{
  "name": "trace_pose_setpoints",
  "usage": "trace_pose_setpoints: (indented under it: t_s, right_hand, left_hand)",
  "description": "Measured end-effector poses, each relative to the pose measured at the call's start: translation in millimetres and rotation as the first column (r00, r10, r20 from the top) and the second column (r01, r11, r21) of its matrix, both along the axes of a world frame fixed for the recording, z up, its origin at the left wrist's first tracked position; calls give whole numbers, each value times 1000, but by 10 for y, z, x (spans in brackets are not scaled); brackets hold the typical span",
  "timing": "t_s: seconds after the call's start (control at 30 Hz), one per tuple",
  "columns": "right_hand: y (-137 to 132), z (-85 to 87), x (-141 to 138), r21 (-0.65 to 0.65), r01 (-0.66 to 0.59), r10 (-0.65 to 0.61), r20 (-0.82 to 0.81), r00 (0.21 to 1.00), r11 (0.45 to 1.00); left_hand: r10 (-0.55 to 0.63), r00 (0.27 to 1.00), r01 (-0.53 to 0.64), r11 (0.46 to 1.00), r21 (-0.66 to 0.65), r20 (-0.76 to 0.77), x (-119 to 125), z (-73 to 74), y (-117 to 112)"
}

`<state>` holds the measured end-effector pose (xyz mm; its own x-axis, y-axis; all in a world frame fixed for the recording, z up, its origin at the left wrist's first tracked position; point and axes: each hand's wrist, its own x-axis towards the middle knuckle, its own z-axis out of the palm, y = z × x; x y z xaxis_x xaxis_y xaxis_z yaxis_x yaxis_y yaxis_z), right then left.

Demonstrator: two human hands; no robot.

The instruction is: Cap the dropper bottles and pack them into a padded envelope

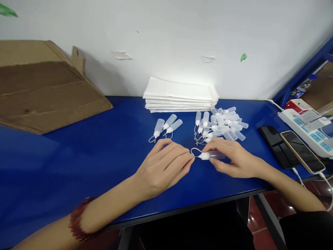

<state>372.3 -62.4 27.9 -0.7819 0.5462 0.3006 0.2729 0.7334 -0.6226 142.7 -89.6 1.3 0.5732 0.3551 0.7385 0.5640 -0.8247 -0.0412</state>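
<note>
A small translucent squeeze bottle (216, 155) with a white cap and a thin needle tip lies sideways in my right hand (232, 158), whose thumb and fingers grip its body. The needle points left. My left hand (163, 166) has its fingertips pinched together at the needle's end, where a looped white tether (195, 149) also meets them. What exactly those fingertips hold is partly hidden. Beyond my right hand lies a heap of similar bottles (227, 123). Three more bottles (159, 126) rest apart, beyond my left hand.
A stack of white flat packets (180, 93) stands against the wall. Folded cardboard (52, 93) leans at the left of the blue table (125, 118). Two phones (303, 151) with cables and a power strip (307, 130) lie at the right.
</note>
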Motion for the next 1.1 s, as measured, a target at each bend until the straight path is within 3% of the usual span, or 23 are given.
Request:
trace_pose_setpoints:
  t_s: [0.17, 0.33, 0.57, 0.7, 0.83, 0.97, 1.1]
  right_hand:
    - [-4, -91, -15, 228, 1, -22, 89, 996, 974]
    - [10, -53, -1, 385, -24, 6, 48, 999, 923]
    - [-99, -13, -35, 421, 22, 31, -119, 992, 907]
    - [-168, 55, -69, 286, -25, 82, -189, 979, 958]
    - [-224, 139, -77, -44, -101, 84, -281, 956, 994]
    - [-283, 184, -79, -331, -152, 38, -327, 944, 931]
    - [-317, 204, -100, -510, -263, 70, -366, 928, 819]
  left_hand:
    - [-15, 999, 13, 999, -50, -29, 18, -9, 1]
    - [-38, 993, 57, 984, -171, 113, 28, 54, -55]
    - [-44, 968, 141, 910, -390, 248, 47, 219, -225]
    - [-75, 963, 196, 855, -480, 260, 39, 300, -282]
    - [-108, 951, 261, 781, -567, 289, 38, 360, -330]
    - [-145, 921, 363, 655, -663, 361, 29, 369, -407]
    - [-107, 879, 447, 522, -726, 465, 33, 371, -473]
